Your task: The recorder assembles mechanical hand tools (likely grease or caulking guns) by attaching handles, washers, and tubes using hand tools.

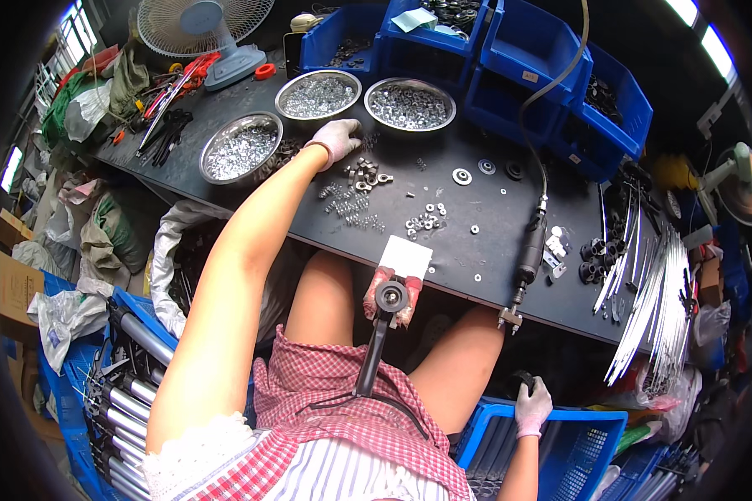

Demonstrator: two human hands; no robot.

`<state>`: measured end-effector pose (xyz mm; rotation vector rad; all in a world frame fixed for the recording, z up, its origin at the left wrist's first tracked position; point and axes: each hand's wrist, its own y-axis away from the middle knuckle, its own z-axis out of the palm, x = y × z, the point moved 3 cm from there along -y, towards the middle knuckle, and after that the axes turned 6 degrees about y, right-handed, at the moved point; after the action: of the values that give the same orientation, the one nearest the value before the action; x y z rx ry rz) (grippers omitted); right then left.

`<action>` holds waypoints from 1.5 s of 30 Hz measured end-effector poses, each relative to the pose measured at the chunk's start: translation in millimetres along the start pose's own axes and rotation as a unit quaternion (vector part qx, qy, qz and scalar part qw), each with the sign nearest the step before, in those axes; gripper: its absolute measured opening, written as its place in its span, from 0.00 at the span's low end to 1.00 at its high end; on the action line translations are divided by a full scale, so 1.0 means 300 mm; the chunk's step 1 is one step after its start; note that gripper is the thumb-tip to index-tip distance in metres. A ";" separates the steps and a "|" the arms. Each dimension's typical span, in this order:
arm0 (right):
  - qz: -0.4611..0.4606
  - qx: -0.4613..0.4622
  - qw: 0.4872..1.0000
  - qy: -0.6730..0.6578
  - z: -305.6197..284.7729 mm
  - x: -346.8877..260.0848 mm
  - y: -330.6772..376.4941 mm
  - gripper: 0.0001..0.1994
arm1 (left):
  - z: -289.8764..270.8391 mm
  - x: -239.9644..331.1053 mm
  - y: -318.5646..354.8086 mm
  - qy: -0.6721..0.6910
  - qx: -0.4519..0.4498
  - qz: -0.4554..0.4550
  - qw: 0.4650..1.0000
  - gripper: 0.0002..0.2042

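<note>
My left hand (336, 140), in a pale glove, is at the far side of the table, just below two metal bowls of small shiny parts. Its fingers are curled together; whatever they may hold is hidden. My right hand (533, 407), also gloved, is low on the right above a blue basket (589, 415) with dark tubes inside. Its fingers close on a black rounded part (525, 381). Between my knees a black tube with a round end (391, 296) rests at red-wrapped jaws (374, 288) at the table edge, beside a white plate (406, 255).
A power screwdriver (532, 250) hangs on a hose at the right. Bowls (241, 149), loose springs (351, 204), nuts and washers (426, 220) lie on the table. Blue bins (522, 50) line the back, with a fan (205, 21) at left. White rods (660, 301) jut past the right edge.
</note>
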<state>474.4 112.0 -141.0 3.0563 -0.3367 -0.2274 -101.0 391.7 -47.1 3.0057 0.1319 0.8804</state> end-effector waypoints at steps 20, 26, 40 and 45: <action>-0.003 0.033 0.999 -0.031 -0.016 -0.016 0.005 0.08 | 0.023 -0.052 -0.062 0.012 -0.022 0.052 0.998 0.19; 0.001 0.040 0.999 -0.035 -0.014 -0.016 0.007 0.08 | 0.007 -0.002 -0.069 -0.069 0.111 0.035 0.991 0.17; 0.013 0.034 0.999 -0.030 -0.013 -0.013 0.001 0.09 | 0.088 0.005 -0.235 -0.122 0.095 -0.133 0.979 0.22; 0.019 0.028 0.999 -0.037 -0.017 -0.015 0.005 0.08 | 0.078 0.007 -0.223 -0.177 0.074 -0.139 0.972 0.29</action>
<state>470.6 111.8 -135.3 3.0994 -0.4112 -0.3344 -92.0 459.0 -67.8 3.1066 0.6171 0.3185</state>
